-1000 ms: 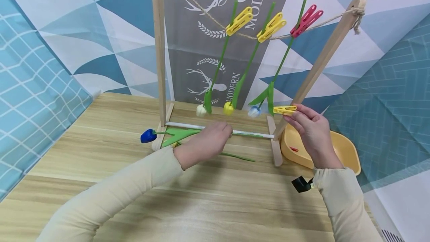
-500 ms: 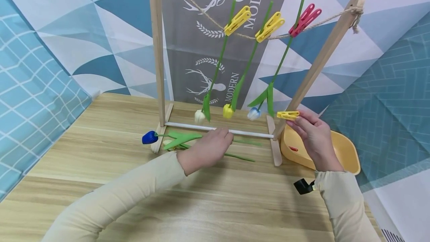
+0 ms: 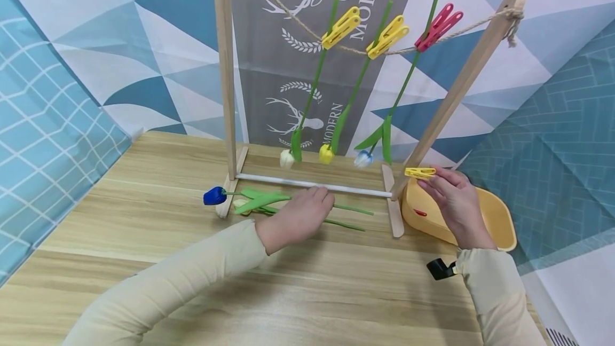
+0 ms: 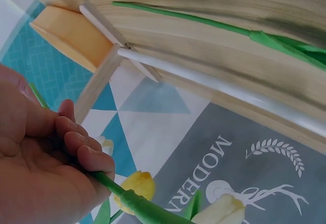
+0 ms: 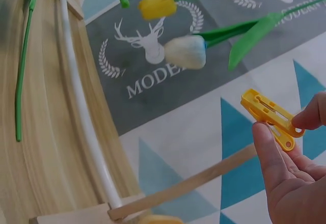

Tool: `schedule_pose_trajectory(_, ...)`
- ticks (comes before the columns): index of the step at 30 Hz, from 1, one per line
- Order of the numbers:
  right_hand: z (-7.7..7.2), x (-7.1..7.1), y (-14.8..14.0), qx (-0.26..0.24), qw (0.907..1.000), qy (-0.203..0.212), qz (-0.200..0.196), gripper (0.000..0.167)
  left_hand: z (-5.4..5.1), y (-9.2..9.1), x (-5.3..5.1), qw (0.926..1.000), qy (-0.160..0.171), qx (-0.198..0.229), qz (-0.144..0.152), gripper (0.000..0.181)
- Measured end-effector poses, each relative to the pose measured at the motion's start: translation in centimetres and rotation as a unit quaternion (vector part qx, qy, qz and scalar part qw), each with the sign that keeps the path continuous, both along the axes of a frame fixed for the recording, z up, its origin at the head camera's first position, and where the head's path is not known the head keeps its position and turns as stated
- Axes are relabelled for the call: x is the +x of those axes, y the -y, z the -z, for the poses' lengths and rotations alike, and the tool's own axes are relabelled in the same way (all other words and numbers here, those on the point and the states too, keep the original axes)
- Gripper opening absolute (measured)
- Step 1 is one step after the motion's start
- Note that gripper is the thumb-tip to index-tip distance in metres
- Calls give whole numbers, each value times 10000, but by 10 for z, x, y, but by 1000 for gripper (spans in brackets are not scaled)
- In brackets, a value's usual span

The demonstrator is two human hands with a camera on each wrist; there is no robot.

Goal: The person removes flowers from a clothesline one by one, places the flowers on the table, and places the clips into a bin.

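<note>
My left hand (image 3: 304, 213) curls its fingers round the green stem of a dark blue tulip (image 3: 214, 196), low in front of the rack's white bar. In the left wrist view that stem (image 4: 109, 185) comes out of the fist. A second tulip with a pale yellow head (image 3: 242, 206) lies on the table beneath it. My right hand (image 3: 458, 202) pinches a yellow clothespin (image 3: 419, 173) between thumb and fingers, near the rack's right post. Up on the rope, two yellow clothespins (image 3: 341, 28) and a red clothespin (image 3: 438, 28) hold white, yellow and light blue tulips, heads down.
A wooden rack with a left post (image 3: 226, 68), a right post (image 3: 458, 97) and a white bottom bar (image 3: 312, 186) stands on the table (image 3: 298, 292). Behind its right foot sits a yellow basin (image 3: 504, 223) with a small red item (image 3: 420, 213) inside. Patterned sheets hang behind.
My right hand has moved right and slightly down with the yellow clothespin. My left hand and the blue tulip have moved only slightly, a little lower and to the right.
</note>
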State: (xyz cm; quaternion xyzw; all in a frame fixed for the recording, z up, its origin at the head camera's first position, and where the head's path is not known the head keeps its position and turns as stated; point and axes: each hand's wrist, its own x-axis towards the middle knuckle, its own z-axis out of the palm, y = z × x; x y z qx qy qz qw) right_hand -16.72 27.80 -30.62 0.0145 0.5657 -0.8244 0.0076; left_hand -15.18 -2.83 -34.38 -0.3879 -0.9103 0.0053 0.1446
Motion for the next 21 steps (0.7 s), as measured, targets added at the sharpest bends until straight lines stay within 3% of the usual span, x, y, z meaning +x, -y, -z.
schedule_pose_trajectory(5, 7, 0, -9, -26, 9999, 92, 33, 17, 4, -2, 1, 10000, -36, -30, 8, 18)
schedule_pose_trajectory(12, 17, -2, -20, -11, 9997, 195, 164, 17, 11, -6, 5, 9995, 256, -178, 15, 18)
schedule_pose_trajectory(17, 24, -2, -26, -284, 9989, 337, 186, 18, 14, -7, 8, 9995, 270, -186, -21, 17)
schedule_pose_trajectory(21, 29, -3, -31, -395, 9979, 463, 235, 18, 18, -8, 8, 9988, 462, -159, -65, 18)
